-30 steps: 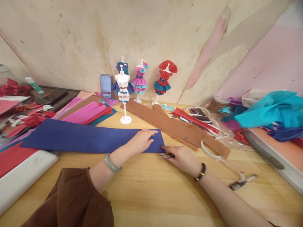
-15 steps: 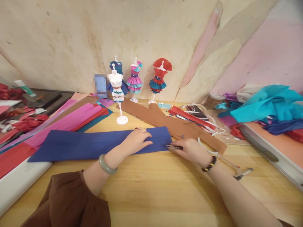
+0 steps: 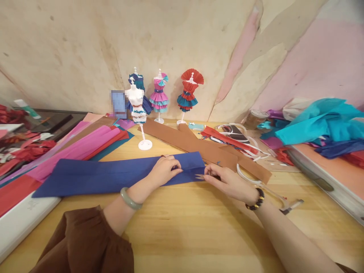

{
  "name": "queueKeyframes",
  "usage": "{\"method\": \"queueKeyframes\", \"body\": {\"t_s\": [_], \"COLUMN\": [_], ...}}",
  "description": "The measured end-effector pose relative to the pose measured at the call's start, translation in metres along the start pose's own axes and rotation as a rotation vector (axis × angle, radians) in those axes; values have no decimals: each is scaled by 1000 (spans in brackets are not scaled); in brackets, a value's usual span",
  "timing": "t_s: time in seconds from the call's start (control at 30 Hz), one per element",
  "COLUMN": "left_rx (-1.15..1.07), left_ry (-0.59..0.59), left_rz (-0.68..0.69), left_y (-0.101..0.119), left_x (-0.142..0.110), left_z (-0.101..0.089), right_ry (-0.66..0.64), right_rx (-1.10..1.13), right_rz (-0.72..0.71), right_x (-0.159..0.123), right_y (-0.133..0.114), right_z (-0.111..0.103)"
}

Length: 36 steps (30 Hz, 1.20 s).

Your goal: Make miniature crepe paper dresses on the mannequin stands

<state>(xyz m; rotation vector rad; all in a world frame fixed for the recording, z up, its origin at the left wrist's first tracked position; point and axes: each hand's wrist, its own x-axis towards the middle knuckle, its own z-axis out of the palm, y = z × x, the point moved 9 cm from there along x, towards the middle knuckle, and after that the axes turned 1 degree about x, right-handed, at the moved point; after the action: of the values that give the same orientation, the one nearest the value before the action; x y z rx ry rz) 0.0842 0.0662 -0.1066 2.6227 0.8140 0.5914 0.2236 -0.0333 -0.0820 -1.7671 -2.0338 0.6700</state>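
A long strip of blue crepe paper (image 3: 113, 174) lies across the wooden table in front of me. My left hand (image 3: 165, 170) is on its right half, thumb and forefinger closed on a raised fold of the paper. My right hand (image 3: 224, 180) is at the right end of the strip, closed around small scissors (image 3: 200, 176). Their pointed blades reach over the blue paper, while the dark handle is mostly hidden in my palm. The thumb and forefinger of that hand are close to the paper's right edge; whether they also pinch it is unclear.
Behind the strip stand a bare white mannequin (image 3: 135, 98) and several dressed ones, including a red-and-teal one (image 3: 189, 93). Brown paper strips (image 3: 196, 146) lie behind my right hand. Coloured paper rolls (image 3: 82, 148) fill the left. A cutter knife (image 3: 292, 206) rests at right.
My left thumb and forefinger have closed on the paper, raising a fold. My right fingers have come up to the strip's right edge, with the scissors still in the hand.
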Motion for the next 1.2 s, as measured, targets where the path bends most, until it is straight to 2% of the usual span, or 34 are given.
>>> {"method": "queueKeyframes", "body": {"t_s": [0.13, 0.27, 0.47, 0.7, 0.9, 1.07, 1.2], "left_rx": [-107, -198, -248, -300, -281, -253, -254], "left_ry": [20, 23, 6, -2, 7, 11, 14], "left_rz": [-22, -77, -116, -146, -137, -120, -118], "left_y": [-1, -5, -7, -11, -10, -7, -6], "left_x": [0, -1, -2, -2, -2, -2, -2], "left_z": [-5, -8, -7, -5, -6, -7, -7], "right_ry": [-125, -169, -105, -62, -52, -10, 39], "right_rx": [22, -4, -32, 4, 47, 143, 128], "right_rz": [-34, 5, 61, 55, 43, -71, -168], "right_x": [-5, -6, -3, 0, 6, 11, 12], "right_y": [-8, 2, 26, 37, 34, 25, 16], "right_z": [14, 17, 8, 4, 15, 18, 13]}}
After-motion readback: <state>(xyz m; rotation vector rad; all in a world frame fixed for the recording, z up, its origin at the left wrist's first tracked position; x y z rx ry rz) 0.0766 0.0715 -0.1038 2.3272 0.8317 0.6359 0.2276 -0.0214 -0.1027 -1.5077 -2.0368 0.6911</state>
